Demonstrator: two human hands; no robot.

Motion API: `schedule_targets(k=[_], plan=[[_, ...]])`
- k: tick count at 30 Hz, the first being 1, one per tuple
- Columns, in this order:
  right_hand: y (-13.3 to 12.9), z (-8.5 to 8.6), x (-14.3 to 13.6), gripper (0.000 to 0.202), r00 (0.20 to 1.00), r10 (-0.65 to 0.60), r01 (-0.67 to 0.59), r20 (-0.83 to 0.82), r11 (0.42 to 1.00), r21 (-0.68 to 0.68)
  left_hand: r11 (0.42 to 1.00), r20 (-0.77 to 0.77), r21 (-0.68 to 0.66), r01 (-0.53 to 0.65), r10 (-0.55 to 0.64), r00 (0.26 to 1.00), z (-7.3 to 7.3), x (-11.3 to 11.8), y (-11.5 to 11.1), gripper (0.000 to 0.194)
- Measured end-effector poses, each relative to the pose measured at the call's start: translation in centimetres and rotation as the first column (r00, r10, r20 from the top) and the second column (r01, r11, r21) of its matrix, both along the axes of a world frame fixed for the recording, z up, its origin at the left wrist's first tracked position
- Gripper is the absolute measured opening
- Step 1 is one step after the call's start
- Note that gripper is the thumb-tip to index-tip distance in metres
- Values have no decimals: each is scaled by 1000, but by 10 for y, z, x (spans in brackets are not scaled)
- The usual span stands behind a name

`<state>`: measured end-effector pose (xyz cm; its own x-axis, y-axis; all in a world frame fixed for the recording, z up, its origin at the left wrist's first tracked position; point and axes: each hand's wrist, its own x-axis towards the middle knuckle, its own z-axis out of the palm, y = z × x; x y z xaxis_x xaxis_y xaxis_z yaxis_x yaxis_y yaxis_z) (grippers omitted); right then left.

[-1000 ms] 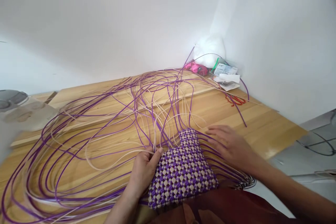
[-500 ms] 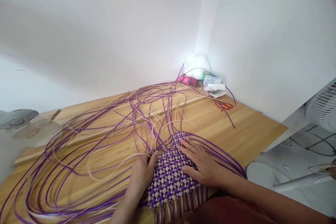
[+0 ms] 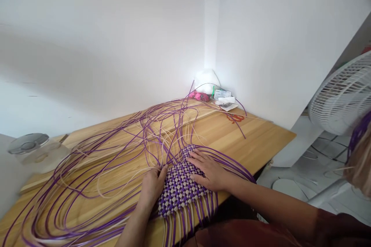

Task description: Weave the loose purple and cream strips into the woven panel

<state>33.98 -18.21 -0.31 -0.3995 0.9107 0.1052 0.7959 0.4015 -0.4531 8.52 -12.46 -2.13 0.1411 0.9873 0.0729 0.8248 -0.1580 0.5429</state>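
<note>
A checkered purple and beige woven piece lies at the table's front edge, with long loose purple and beige strands running off its sides. On its left edge my left hand is closed, thumb and fingers pinching the edge where strands come out. My right hand lies flat on the upper right part of the weave, fingers spread. Shorter strand ends hang from the near edge of the piece over the table's front.
On the wooden table, a white bag, a pink item, small packets and an orange cord lie near the wall corner. A lidded clear container stands left. A white fan is at the right.
The view has turned to the right, so the table and hands sit further left and more of the fan shows. Both hands keep their places on the woven piece.
</note>
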Motion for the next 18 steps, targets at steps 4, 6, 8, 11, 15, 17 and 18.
schedule_targets(k=[4,6,8,11,15,17,18], plan=[[-1,0,-2,70,1000,-10,10,2,1000,12,999,-107,26,-18,21,994,-1,2,-1,41],[-2,0,-3,70,1000,-16,16,4,1000,23,999,-158,44,-31,38,987,-1,4,-3,40],[-2,-2,-3,71,1000,-21,20,4,999,30,997,-210,63,-43,55,976,-1,6,-6,40],[-1,-5,-4,72,1000,-20,20,2,999,44,995,-284,83,-55,77,956,0,10,-11,40],[1,-8,-3,72,1000,-11,10,6,998,63,991,-354,124,-57,98,930,-2,15,-16,41],[2,-9,-3,71,1000,-3,3,7,998,65,988,-367,144,-61,111,923,-3,17,-19,41],[2,-9,-3,71,1000,1,-1,6,998,66,986,-369,151,-70,122,921,-3,17,-20,41]])
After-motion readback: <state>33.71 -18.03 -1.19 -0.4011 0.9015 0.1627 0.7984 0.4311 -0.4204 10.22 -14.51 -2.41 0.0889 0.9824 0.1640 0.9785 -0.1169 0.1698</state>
